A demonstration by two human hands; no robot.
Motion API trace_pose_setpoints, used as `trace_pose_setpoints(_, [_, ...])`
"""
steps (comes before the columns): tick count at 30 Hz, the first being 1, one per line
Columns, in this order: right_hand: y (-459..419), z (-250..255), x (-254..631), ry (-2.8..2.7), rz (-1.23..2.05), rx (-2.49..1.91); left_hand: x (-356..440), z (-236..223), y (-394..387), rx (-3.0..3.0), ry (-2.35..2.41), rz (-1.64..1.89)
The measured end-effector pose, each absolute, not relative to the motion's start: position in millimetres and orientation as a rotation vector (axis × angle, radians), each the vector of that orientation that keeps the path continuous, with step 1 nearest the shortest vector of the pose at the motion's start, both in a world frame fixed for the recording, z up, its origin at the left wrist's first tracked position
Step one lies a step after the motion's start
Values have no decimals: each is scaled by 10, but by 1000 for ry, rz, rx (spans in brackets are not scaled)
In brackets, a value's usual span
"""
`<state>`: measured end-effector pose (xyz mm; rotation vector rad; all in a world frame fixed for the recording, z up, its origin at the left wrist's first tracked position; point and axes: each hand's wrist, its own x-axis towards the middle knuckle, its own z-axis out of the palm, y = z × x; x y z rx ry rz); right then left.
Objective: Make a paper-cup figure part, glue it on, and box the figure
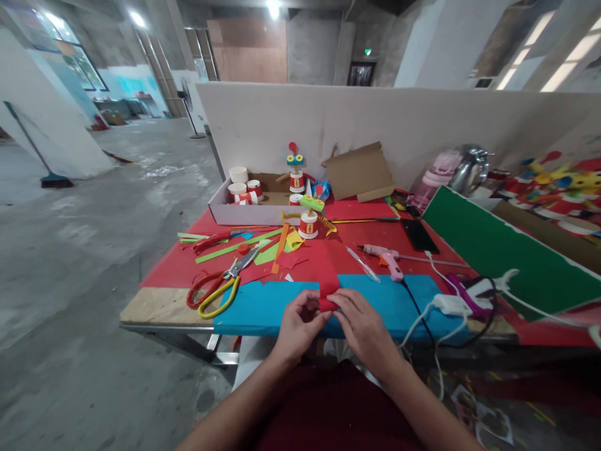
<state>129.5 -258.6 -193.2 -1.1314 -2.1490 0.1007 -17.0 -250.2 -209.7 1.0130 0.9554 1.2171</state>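
Observation:
A red paper strip (329,275) runs from the red table covering down to my fingers, its near end curled over. My left hand (304,316) pinches the left side of that curled end. On its right side, the fingertips of my right hand (359,319) press the paper too. Both hands are over the front edge of the blue sheet (267,307). To the left lie scissors (225,285) with one red and one yellow handle. A pink glue gun (387,258) rests beyond my right hand, beside a clear pen-like tool (364,263).
Two paper-cup figures (308,224) stand behind the paper scraps (263,254). A box (256,215) at the back holds several cups. At right are a phone (419,236), a power strip (453,305) with cables, and a leaning green board (507,257).

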Motion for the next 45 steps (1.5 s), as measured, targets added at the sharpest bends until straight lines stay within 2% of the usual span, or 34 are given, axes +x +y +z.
trace_pose_setpoints(7, [-2584,-1904,1313,-2054,185,-1152,-146,-2101,-2513,986,924,1237])
trace_pose_setpoints(17, [-2559,-1942,1303,-1675,664,-1194,-108,-2088,-2494,907,856,1267])
trace_pose_setpoints(26, [-2440,-1964,1335,-1578,694,-1200,-139,-2118,-2416,892,964,1294])
trace_pose_setpoints(29, [-2128,-1879,1693,-1573,413,-1448,-190,-2126,-2257,871,994,1334])
trace_pose_setpoints(32, [-1776,-1818,2102,-1662,34,-1961,-232,-2144,-2056,857,987,1385])
trace_pose_setpoints(35, [-1554,-1840,2352,-1692,131,-2408,-258,-2177,-1919,824,969,1418])
trace_pose_setpoints(37, [-1499,-1882,2415,-1675,236,-2503,-267,-2201,-1884,813,946,1421])
trace_pose_setpoints(41, [-1530,-1915,2390,-1438,349,-2306,-269,-2231,-1881,777,942,1411])
trace_pose_setpoints(45, [-1646,-1812,2232,-1127,721,-1767,-262,-2223,-1875,774,961,1405])
